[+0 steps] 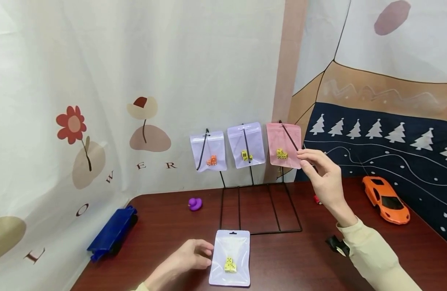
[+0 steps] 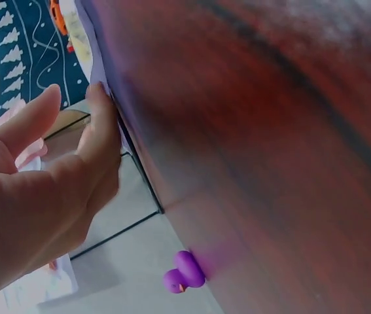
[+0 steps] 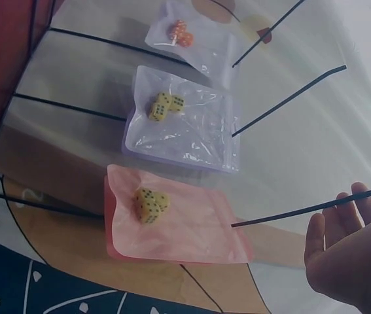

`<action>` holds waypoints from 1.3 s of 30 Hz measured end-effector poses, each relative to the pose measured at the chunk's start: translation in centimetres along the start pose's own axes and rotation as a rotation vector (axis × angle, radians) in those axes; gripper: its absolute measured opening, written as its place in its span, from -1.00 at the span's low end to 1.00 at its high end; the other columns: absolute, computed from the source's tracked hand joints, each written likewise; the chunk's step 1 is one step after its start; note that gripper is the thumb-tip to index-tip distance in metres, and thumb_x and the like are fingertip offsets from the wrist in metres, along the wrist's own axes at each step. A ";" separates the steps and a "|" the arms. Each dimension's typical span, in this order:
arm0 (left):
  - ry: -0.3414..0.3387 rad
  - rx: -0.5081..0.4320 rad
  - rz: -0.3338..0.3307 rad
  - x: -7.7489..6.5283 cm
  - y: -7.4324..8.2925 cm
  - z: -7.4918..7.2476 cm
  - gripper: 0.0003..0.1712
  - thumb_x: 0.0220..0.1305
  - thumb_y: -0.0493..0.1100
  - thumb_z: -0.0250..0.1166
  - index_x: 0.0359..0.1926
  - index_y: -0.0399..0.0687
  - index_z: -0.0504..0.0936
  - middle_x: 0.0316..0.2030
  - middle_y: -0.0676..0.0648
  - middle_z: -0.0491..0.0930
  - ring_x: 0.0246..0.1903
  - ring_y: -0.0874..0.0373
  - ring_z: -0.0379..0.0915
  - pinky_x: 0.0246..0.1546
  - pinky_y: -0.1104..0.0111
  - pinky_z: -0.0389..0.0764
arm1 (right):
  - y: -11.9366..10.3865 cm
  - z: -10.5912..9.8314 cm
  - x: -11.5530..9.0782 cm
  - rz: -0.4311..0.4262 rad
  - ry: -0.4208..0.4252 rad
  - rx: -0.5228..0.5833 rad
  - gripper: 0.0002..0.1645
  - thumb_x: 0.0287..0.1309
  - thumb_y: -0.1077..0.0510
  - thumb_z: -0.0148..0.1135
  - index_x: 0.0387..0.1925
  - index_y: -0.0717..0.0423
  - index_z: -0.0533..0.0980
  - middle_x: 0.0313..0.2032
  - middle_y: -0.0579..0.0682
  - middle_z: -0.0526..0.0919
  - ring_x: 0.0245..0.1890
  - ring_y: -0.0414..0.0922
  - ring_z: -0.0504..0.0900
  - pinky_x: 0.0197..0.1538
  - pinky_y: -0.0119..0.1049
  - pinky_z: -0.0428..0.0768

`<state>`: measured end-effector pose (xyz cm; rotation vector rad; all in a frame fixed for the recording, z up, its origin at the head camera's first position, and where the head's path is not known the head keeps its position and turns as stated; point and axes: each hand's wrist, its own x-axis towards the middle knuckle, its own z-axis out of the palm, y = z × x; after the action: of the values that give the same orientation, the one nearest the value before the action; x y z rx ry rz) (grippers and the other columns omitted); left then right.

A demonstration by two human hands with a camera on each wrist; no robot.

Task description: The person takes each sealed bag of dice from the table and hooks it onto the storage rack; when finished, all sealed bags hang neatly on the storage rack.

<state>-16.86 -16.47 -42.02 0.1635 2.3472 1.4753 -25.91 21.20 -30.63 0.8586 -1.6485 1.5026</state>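
My right hand (image 1: 325, 182) pinches the free end of a black metal hook (image 3: 303, 210), part of a wire display rack (image 1: 261, 233). A pink zip bag (image 3: 178, 219) with yellow dice hangs on that hook. Beside it hang a lilac bag (image 1: 256, 141) with yellow dice and another lilac bag (image 1: 217, 141) with orange dice, each on its own hook. On the table, a lilac bag (image 1: 228, 242) of yellow dice lies flat in front of the rack. My left hand (image 1: 190, 256) is at its left edge, thumb and fingers apart, fingertips touching or very near it.
A purple rubber duck (image 1: 195, 204) sits left of the rack. Farther left is a blue toy trailer (image 1: 114, 232). An orange toy car (image 1: 386, 200) stands at right, with a small red toy (image 1: 317, 199) partly behind my right hand. A printed curtain (image 1: 208, 60) hangs behind.
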 end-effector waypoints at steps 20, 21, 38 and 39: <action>0.068 -0.036 0.128 0.0 0.0 1.1 -0.74 -0.03 -0.51 0.31 -0.22 -0.41 0.64 -0.38 -0.12 0.59 -0.40 0.09 0.54 -0.39 0.27 0.67 | -3.0 0.9 0.5 -0.031 0.006 -0.004 -0.79 0.11 0.61 0.05 -0.19 0.59 0.50 -0.11 0.39 0.51 -0.02 -0.07 0.51 0.10 -0.45 0.47; 0.079 -0.053 0.128 0.1 0.0 1.1 -0.74 -0.04 -0.52 0.32 -0.22 -0.42 0.63 -0.38 -0.12 0.59 -0.40 0.08 0.55 -0.38 0.26 0.67 | -3.0 0.9 0.5 -0.032 0.007 -0.004 -0.79 0.11 0.61 0.05 -0.19 0.59 0.50 -0.11 0.40 0.51 -0.02 -0.07 0.51 0.10 -0.44 0.47; 0.313 -0.074 0.220 -0.4 1.2 0.1 -0.68 0.00 -0.40 0.40 -0.14 -0.29 0.66 -0.29 -0.15 0.67 -0.33 0.09 0.61 -0.32 0.38 0.63 | -2.8 1.0 0.3 -0.037 0.017 0.009 -0.79 0.09 0.63 0.04 -0.20 0.60 0.50 -0.13 0.41 0.51 -0.03 -0.05 0.51 0.09 -0.44 0.48; 0.327 -0.060 0.230 -0.5 1.3 0.0 -0.68 0.00 -0.39 0.41 -0.14 -0.27 0.66 -0.30 -0.14 0.67 -0.33 0.10 0.61 -0.31 0.40 0.62 | -2.8 1.0 0.3 -0.038 0.017 0.011 -0.79 0.09 0.63 0.04 -0.20 0.61 0.49 -0.13 0.41 0.51 -0.03 -0.04 0.51 0.10 -0.43 0.47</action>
<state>-16.53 -16.00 -40.78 0.1957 2.6066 1.7976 -23.74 19.96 -28.98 0.8764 -1.6044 1.4901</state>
